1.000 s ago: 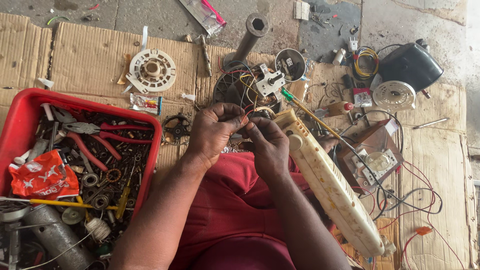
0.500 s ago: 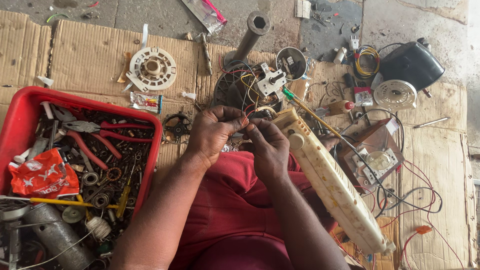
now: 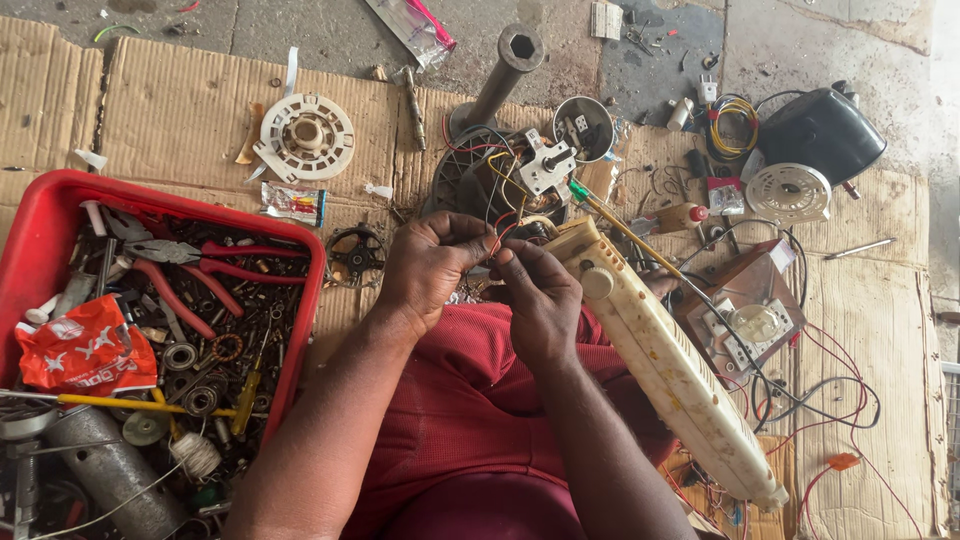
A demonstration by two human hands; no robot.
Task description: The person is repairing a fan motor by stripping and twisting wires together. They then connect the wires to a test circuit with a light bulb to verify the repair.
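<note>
A: Nearest? 
B: Red lap, both forearms over it. Left hand [image 3: 425,265] curled, fingertips pinching thin red wires [image 3: 497,240]. Right hand [image 3: 540,295] just beside, touching left, fingertips pinched on same wires.

A: Wires where? 
B: Between both hands, above lap, running up toward motor [image 3: 480,175].

A: Right side? 
B: Long cream casing [image 3: 665,365] tilted across right thigh, top end touching right hand. Beyond it, brown box [image 3: 745,300] with loose red and black leads.

A: Left side? 
B: Red bin [image 3: 40,235] full of bearings, screws, red pliers [image 3: 205,262], yellow screwdriver [image 3: 130,403], red packet [image 3: 85,350].

A: Farther? 
B: Cardboard [image 3: 180,110] under everything. White disc [image 3: 306,136] up left, metal pipe [image 3: 500,75] above motor, green-tipped screwdriver [image 3: 615,222] near casing top. Far right, black housing [image 3: 825,130], round white cover [image 3: 788,192] just below.
</note>
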